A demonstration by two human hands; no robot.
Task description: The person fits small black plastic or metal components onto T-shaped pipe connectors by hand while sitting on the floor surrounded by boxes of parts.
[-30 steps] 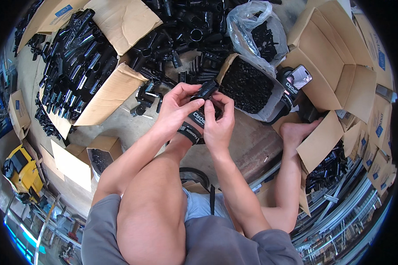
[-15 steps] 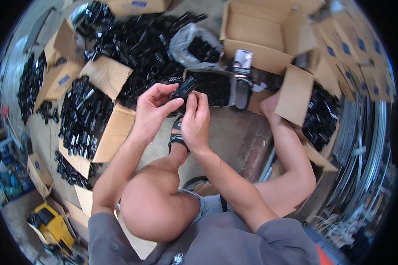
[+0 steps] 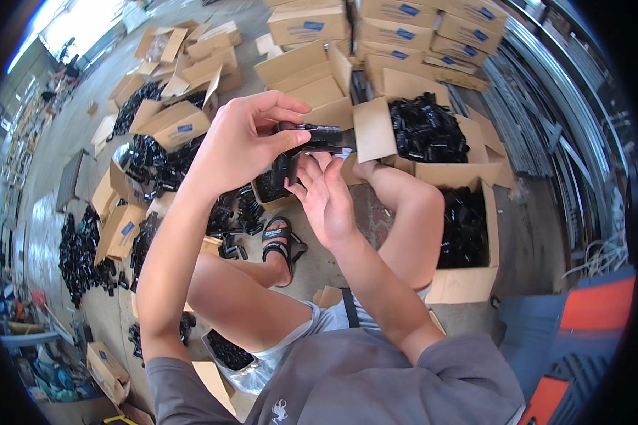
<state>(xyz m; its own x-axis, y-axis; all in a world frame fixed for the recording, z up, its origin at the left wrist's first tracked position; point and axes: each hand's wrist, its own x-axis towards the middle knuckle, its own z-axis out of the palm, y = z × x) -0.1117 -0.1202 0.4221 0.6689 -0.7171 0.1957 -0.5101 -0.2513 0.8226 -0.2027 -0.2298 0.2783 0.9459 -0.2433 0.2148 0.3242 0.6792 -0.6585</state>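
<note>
One black part (image 3: 320, 134) in the pinch of the left hand (image 3: 239, 142), just beyond the loosely open right hand (image 3: 327, 205).

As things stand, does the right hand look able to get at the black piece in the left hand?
Probably yes: the right hand is open close by the black piece, with nothing visible between; whether they touch is unclear.

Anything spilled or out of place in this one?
Loose black parts lie heaped on the floor at left, outside the open cardboard box beside them, which looks untidy; whether spilled or put there on purpose, I can't tell. The black piece in the left hand shows no clear damage.
</note>
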